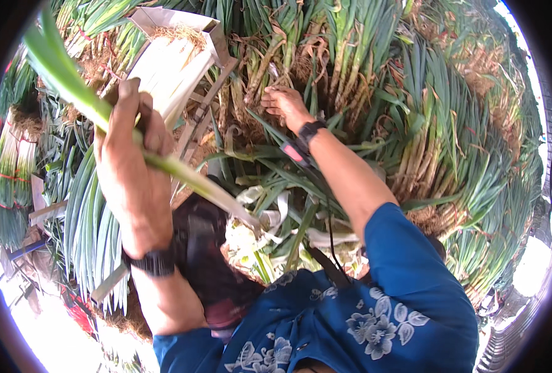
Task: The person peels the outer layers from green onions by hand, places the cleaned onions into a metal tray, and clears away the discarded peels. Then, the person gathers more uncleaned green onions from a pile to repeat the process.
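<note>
My left hand (130,149) is closed around a single green onion (192,180), held at a slant. Its green leaves reach to the upper left and its white root end points down to the right. Farther off, my right hand (283,104) has its fingers bent beside the root ends and stalks of a green onion bunch (260,71). A small shiny thing (275,70) shows just beyond those fingertips; what they hold is hard to make out. Left of centre, peeled white green onions (170,69) lie in a metal trough (217,40), roots at the far end.
Unpeeled green onion bunches (431,124) pile up along the far side and right. Tied bunches (15,168) lie at the far left. Long green leaves (86,217) hang over a metal frame (108,283) beside my left arm. Peeled-off leaves and scraps (263,255) lie before my body.
</note>
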Demonstrator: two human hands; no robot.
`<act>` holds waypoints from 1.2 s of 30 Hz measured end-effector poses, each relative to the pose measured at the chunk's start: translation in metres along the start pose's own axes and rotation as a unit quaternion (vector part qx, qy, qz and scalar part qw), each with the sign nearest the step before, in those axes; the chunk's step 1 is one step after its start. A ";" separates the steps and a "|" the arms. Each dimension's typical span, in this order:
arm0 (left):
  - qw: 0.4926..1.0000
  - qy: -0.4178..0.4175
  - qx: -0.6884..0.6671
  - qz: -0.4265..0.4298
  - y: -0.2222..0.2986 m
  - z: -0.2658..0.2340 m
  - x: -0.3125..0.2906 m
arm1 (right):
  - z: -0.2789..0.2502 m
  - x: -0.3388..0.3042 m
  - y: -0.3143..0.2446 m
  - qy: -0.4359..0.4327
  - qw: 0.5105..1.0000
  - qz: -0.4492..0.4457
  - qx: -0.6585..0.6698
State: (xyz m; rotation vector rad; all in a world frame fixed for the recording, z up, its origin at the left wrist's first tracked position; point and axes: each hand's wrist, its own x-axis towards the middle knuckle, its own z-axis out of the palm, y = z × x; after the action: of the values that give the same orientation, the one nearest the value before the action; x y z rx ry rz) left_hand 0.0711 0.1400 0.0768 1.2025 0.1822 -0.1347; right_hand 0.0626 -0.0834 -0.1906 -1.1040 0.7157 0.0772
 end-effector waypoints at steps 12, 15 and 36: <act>0.999 -0.020 -0.046 -0.014 0.002 0.008 -0.009 | 0.059 0.144 0.067 0.269 0.897 -0.009 -0.351; 0.999 0.012 -0.024 -0.025 -0.001 0.009 -0.008 | 0.063 0.129 0.044 0.192 0.937 0.031 -0.290; 0.972 -0.190 0.085 -0.111 -0.059 0.024 -0.003 | -0.047 -0.283 -0.001 -0.066 0.947 0.103 0.297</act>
State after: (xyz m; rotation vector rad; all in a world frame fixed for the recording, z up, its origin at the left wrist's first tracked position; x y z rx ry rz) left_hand 0.0580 0.0962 0.0320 1.2998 -0.0327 -0.5812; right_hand -0.1794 -0.0430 -0.0427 -0.4398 0.6697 0.1036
